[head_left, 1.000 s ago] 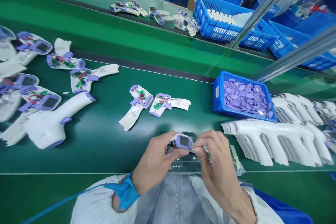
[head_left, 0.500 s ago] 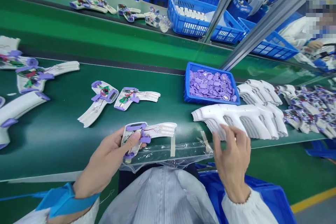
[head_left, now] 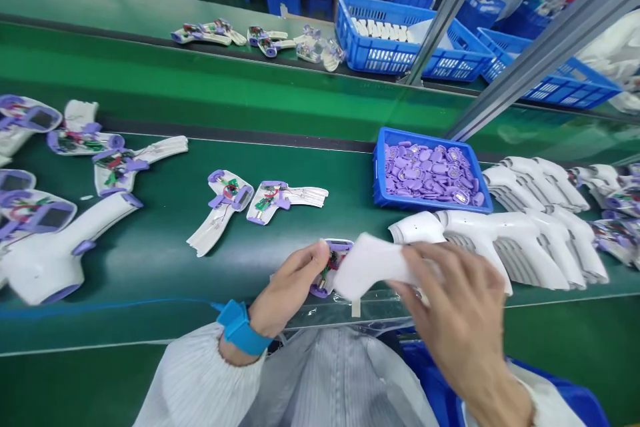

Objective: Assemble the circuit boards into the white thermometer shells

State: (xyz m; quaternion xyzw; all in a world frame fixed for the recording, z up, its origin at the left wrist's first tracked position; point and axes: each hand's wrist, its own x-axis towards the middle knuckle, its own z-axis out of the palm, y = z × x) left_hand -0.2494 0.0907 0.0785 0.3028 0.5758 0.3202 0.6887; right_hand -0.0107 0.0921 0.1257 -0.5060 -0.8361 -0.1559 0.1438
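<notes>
My left hand (head_left: pixel 295 283) grips an opened thermometer-gun half (head_left: pixel 333 270) with green and red wiring and purple parts; the white shell in front hides much of it. A plain white shell half (head_left: pixel 373 267), slightly blurred, is held by its handle in my right hand (head_left: pixel 457 313). It overlaps the wired half in view; I cannot tell whether the two touch. Two more wired halves, one with its handle toward me (head_left: pixel 227 207) and one with its handle to the right (head_left: pixel 283 201), lie just beyond my left hand. A row of white shell halves (head_left: pixel 500 233) lies beyond my right hand.
A blue tray (head_left: pixel 430 203) of small purple parts stands beyond the shells. Wired halves and a closed white thermometer gun (head_left: pixel 55 257) lie at left. A metal post (head_left: pixel 540 40) rises at right. The blue wrist strap's cord (head_left: pixel 125 303) runs left along the bench.
My right hand has taken a white shell half from the row and brought it left, over the wired half. My left hand still holds that half. The view has shifted.
</notes>
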